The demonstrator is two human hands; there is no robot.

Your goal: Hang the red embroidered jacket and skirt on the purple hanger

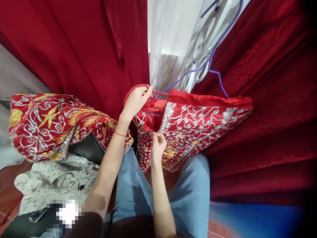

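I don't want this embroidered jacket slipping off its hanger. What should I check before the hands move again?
1. Left hand pinching the red collar: ok.
2. Right hand on the embroidered jacket front edge: ok.
3. Purple hanger inside the far shoulder: ok.
4. Hanger seated in the near shoulder: cannot tell, the left hand covers it.
5. Hanger hook on a rail: cannot tell, out of view.
6. Sleeve hanging free: not ok, draped over clutter.
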